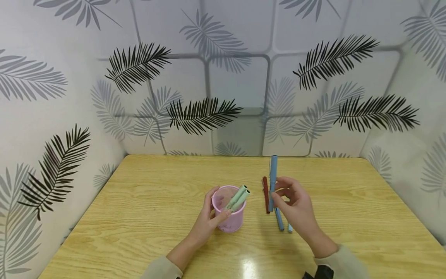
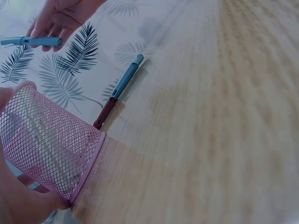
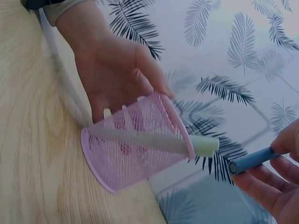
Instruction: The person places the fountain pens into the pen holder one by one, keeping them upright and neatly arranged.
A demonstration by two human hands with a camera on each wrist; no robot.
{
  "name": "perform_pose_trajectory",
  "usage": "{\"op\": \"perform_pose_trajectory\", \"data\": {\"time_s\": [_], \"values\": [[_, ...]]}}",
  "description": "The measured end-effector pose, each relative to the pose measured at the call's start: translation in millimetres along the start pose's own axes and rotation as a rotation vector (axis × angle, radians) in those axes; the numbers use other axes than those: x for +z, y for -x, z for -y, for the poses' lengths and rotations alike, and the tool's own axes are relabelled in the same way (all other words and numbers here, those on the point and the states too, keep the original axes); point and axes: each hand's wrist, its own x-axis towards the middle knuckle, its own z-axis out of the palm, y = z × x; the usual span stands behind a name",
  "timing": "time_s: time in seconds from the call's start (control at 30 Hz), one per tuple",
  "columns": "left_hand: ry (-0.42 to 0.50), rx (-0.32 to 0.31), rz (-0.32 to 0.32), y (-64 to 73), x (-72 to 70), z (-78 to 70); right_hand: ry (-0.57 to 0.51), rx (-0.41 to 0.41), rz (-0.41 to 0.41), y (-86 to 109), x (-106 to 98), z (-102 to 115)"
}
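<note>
My left hand (image 1: pixel 203 223) grips a pink mesh pen holder (image 1: pixel 231 224), its thumb at the near rim and the other fingers round the far left side. Two light green pens (image 1: pixel 240 199) lean to the right inside the holder, their capped ends above the rim. Right of the holder, my right hand (image 1: pixel 297 203) pinches a blue pen (image 1: pixel 273 168) between thumb and fingers, almost upright and raised off the table. In the right wrist view, one end of that pen (image 3: pixel 254 161) points toward the holder's mouth (image 3: pixel 180 123).
On the wooden table (image 1: pixel 139 217), a dark red pen (image 1: pixel 266 193) lies just left of the raised pen. Another blue pen (image 1: pixel 279 220) and a lighter blue one (image 1: pixel 290 228) lie partly hidden under my right hand. A leaf-patterned wall covering (image 1: pixel 237 135) borders the table's back edge.
</note>
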Motion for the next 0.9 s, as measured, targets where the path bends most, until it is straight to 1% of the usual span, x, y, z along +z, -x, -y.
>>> {"op": "perform_pose_trajectory", "data": {"time_s": [0.07, 0.2, 0.43, 0.6, 0.7, 0.83, 0.9], "values": [[-0.005, -0.003, 0.002, 1.0, 0.8, -4.2, -0.044, -0.044, 0.021, 0.2, 5, 3], [-0.007, 0.002, -0.002, 1.5, 1.4, -5.6, -0.108, -0.094, 0.055, 0.4, 16, 6], [-0.006, 0.017, -0.01, 1.6, 0.9, -2.9, -0.141, -0.164, 0.021, 1.5, 34, 3], [-0.005, 0.051, -0.003, 1.4, -0.7, 0.7, -0.188, -0.149, 0.037, 5.2, 46, 1], [-0.002, 0.035, -0.004, 1.7, 0.7, -3.0, -0.182, -0.153, 0.033, 6.9, 53, -2], [-0.003, 0.012, -0.011, 2.2, 1.7, -6.6, -0.127, -0.178, -0.004, 7.8, 62, -6], [-0.005, 0.011, -0.012, 2.3, 1.4, -6.7, -0.105, -0.181, -0.021, 8.1, 65, -9]]}}
